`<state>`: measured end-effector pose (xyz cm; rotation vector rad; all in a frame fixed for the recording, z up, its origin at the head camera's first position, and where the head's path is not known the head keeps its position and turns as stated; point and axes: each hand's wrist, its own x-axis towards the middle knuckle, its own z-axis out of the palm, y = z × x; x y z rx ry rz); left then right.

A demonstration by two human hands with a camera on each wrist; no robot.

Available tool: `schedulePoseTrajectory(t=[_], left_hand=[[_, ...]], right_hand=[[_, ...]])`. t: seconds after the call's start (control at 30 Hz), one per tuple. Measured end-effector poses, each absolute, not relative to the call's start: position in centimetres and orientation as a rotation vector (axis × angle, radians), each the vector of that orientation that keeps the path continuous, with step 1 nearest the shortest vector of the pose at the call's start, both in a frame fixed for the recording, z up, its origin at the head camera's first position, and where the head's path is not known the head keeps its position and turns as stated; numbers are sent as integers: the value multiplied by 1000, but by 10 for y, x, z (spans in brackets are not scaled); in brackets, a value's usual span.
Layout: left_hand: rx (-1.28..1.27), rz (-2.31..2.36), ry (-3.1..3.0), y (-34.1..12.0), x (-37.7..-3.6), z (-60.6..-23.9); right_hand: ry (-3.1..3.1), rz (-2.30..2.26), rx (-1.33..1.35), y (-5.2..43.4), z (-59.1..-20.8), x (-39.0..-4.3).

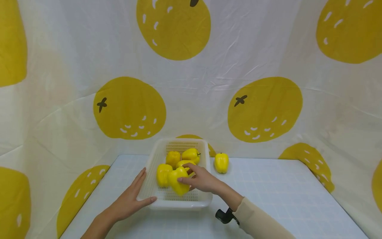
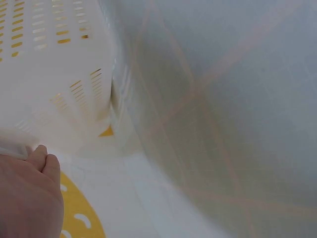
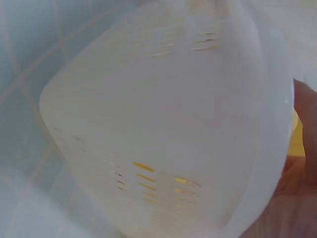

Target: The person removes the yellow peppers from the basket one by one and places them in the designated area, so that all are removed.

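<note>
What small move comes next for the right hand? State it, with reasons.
Probably lower the held pepper into the near end of the basket: the right hand grips it there, space shows beside it, and the left hand touches the basket.

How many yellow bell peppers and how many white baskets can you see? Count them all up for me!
Yellow bell peppers: 6
White basket: 1
Total: 7

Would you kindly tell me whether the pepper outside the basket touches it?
Apart: the head view shows a strip of table between pepper and basket.
</note>
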<state>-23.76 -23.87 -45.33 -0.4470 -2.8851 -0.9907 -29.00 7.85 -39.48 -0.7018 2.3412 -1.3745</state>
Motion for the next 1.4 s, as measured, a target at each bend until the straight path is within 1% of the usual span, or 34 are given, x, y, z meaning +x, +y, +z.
schedulePoseTrajectory(t=[0.47, 1.0, 1.4], left_hand=[[-419, -1018, -2927, -238, -237, -452], [-416, -1000, -2933, -237, -237, -450], [-409, -1003, -2943, -237, -238, -450]], right_hand=[[2368, -1573, -520, 108, -385, -294], [2492, -1630, -442, 153, -380, -300], [2601, -1594, -338, 190, -390, -305]])
